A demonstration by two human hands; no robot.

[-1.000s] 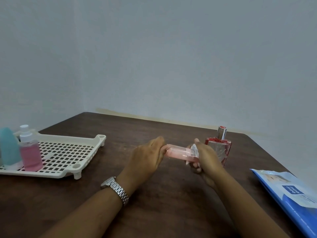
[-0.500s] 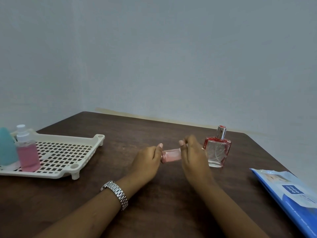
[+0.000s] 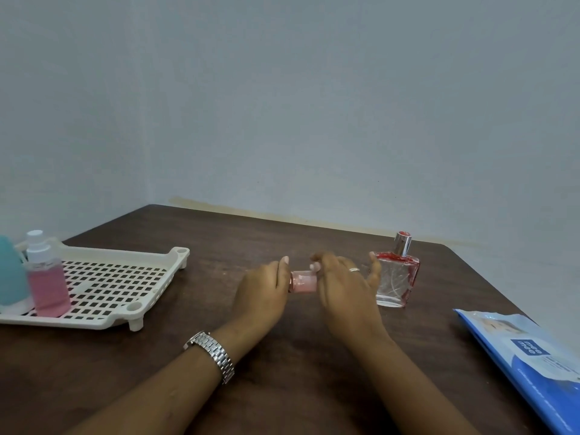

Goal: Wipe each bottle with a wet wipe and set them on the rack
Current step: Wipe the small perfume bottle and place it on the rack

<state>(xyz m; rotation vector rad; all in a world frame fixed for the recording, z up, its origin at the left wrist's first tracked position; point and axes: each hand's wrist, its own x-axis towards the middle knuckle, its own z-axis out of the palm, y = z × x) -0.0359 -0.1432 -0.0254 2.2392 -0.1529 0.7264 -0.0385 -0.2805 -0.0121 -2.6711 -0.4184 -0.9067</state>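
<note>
**Q:** Head view: where does the small pink bottle [image 3: 303,282] lie?

**A:** Right of the rack [image 3: 94,321], over the desk [image 3: 298,387], long axis horizontal, one end pointing toward the rack.

**Q:** And the hands?

**A:** The left hand [image 3: 263,290], nearer the rack, grips the rack-side end. The right hand [image 3: 343,285] covers the far end, fingers fanned; whether it pinches cannot be told.

**Q:** The coming move?

**A:** Likely a carry toward the rack by the left hand.
</note>
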